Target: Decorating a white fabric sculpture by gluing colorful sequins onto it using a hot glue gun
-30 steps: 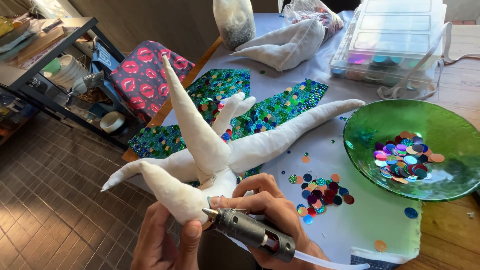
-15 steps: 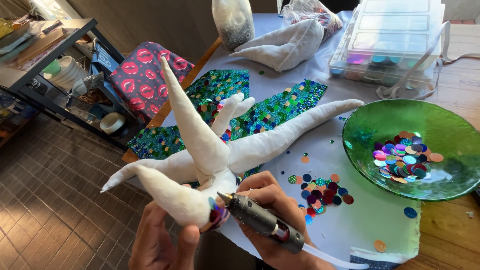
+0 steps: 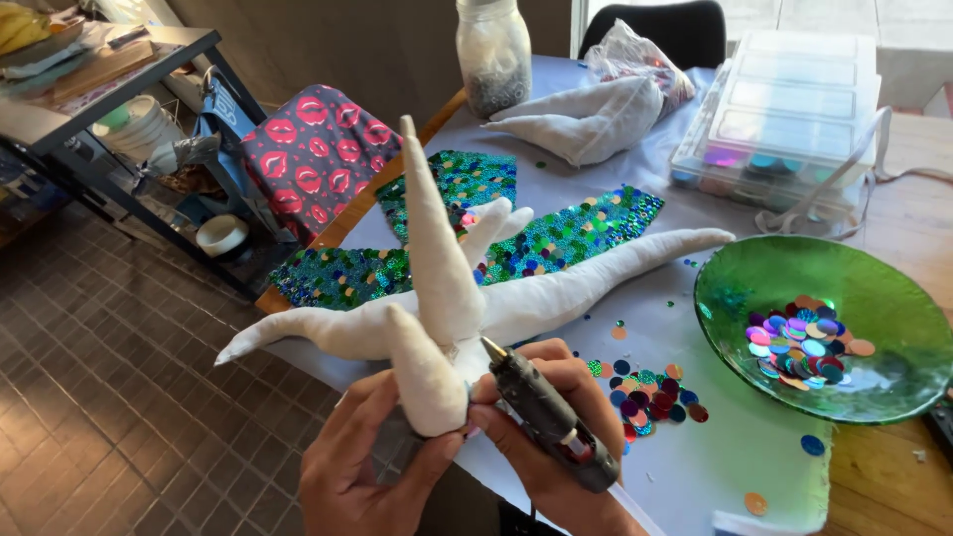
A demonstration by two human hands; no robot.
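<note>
While the left hand point(image 3: 372, 462) wraps its fingers around 1 limb of the white stuffed fabric figure point(image 3: 447, 298), holding it up over the near edge of the desk point(image 3: 893, 467), the right hand point(image 3: 556, 437) is closed around a dark glue gun point(image 3: 546, 417) whose tip touches the figure's middle. Loose sequins point(image 3: 645, 392) lie on the lilac sheet point(image 3: 754, 447) just beside that hand. Toward the desk's right edge, a green glass bowl point(image 3: 844, 288) holds more sequins. Sequinned fabric pieces point(image 3: 556, 238) lie behind the figure.
</note>
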